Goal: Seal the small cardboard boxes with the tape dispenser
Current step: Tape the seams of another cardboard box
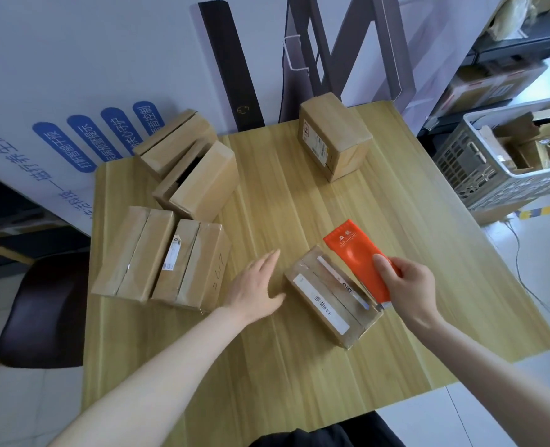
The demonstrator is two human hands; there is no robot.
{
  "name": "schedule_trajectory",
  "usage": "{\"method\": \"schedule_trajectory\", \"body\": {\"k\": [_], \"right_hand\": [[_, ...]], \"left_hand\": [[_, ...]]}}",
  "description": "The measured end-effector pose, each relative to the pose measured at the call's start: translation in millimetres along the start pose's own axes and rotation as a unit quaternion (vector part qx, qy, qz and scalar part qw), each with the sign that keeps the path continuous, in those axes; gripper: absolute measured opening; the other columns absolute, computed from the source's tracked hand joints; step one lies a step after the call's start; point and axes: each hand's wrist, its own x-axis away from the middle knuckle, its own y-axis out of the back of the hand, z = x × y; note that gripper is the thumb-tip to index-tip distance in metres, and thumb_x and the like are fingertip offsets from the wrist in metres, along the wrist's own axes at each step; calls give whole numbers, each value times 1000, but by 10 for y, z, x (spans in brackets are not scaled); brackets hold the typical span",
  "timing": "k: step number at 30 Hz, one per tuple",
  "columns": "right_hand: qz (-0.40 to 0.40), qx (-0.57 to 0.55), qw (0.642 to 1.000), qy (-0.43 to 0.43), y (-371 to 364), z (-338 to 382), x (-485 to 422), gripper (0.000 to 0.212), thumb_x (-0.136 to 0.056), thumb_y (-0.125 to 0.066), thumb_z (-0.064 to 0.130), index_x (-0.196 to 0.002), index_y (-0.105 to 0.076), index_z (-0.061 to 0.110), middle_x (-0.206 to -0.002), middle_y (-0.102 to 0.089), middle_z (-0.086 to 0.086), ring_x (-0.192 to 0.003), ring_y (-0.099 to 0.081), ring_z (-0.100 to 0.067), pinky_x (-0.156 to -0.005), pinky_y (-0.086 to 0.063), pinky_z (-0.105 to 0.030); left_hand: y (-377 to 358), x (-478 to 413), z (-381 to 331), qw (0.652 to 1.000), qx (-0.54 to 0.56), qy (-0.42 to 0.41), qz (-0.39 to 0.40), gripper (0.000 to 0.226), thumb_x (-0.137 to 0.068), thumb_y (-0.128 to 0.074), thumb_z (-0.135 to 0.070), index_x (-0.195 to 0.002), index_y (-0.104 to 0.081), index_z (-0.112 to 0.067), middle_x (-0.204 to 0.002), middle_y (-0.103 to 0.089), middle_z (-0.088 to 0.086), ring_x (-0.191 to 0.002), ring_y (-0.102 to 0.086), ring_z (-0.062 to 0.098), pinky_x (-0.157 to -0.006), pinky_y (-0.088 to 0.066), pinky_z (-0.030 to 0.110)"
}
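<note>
Right hand (409, 285) pinches flat orange plastic tape dispenser (357, 256) over small brown cardboard box (325, 304); left hand (256, 285), spread left of that grip, seemingly braces nothing: box may skid.

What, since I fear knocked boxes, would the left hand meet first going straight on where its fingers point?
The left hand points across bare table, passing left of the tape dispenser. First in line is probably the upright box at the far side, though depth is unclear.
</note>
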Motion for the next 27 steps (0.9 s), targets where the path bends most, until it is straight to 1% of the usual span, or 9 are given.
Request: {"method": "schedule_trajectory", "body": {"k": [1, 3, 6, 9, 13, 15, 20, 23, 27], "right_hand": [[-7, -8, 1000, 0, 10, -5, 4, 43, -92, -62, 36, -70, -65, -1, -63, -58, -25, -54, -43, -19, -54, -44, -40], [-16, -15, 1000, 5, 18, 12, -3, 44, -93, -62, 34, -69, -62, -3, -56, -51, -19, -53, -41, -18, -52, -42, -40], [-38, -33, 999, 14, 20, 62, -37, 49, -94, -61, 33, -66, -57, -7, -51, -41, -6, -50, -36, -18, -49, -33, -33], [-47, -47, 997, 31, 56, 79, -69, 49, -94, -61, 33, -64, -58, -6, -47, -42, -6, -46, -38, -19, -47, -33, -32], [-57, -61, 996, 43, 199, 83, -127, 46, -95, -61, 34, -68, -63, -4, -45, -54, -8, -40, -54, -27, -45, -44, -36], [-72, -56, 995, 46, 281, 59, -160, 46, -94, -61, 35, -65, -62, -1, -42, -49, -1, -39, -51, -23, -45, -40, -32], [-79, -63, 994, 29, 377, -31, -167, 42, -95, -59, 36, -59, -60, 13, -47, -55, -13, -47, -62, -39, -48, -46, -43], [-77, -59, 995, 28, 350, -70, -134, 45, -95, -59, 36, -64, -61, 3, -49, -56, -20, -45, -61, -36, -47, -46, -42], [-60, -76, 995, 24, 328, -115, -103, 42, -94, -60, 35, -64, -62, 6, -39, -52, 0, -31, -55, -16, -36, -35, -24]], "left_hand": [[22, -5, -60, 996, -13, -76, -49, 82, -82, -56, -48, -151, -19, -22, -153, -32, -2, -139, -31, 17, -111, -33, 36], [53, -80, -240, 967, -69, -233, -80, 77, -84, -49, -53, -148, -28, -16, -153, -33, 5, -143, -27, 21, -118, -19, 42], [-52, -253, -619, 939, -120, -318, 51, 78, -88, -44, -59, -151, -21, -19, -158, -20, 2, -147, -10, 18, -120, 0, 39], [-271, -319, -894, 950, -122, -270, 103, 78, -90, -43, -60, -152, -18, -19, -161, -9, 0, -148, 3, 15, -119, 6, 44], [-400, -251, -960, 964, -112, -234, 52, 83, -87, -39, -69, -150, -23, -19, -162, -5, -2, -148, 6, 15, -118, 7, 47], [-389, -226, -981, 968, -112, -220, 37, 86, -81, -38, -74, -143, -34, -14, -158, -17, 0, -147, -1, 18, -118, 4, 51], [-314, -315, -1375, 989, -113, -90, -5, 82, -76, -37, -77, -122, -46, -10, -122, -46, 4, -122, -38, 24, -115, -14, 51], [-484, -311, -1615, 997, -73, -14, -6, 89, -78, -45, -62, -144, -26, -5, -147, -28, 11, -139, -21, 29, -118, -2, 50], [-602, -190, -1414, 996, -87, 6, -10, 86, -78, -32, -36, -152, -2, -4, -161, 11, 8, -146, 17, 22, -115, 19, 38]]}}
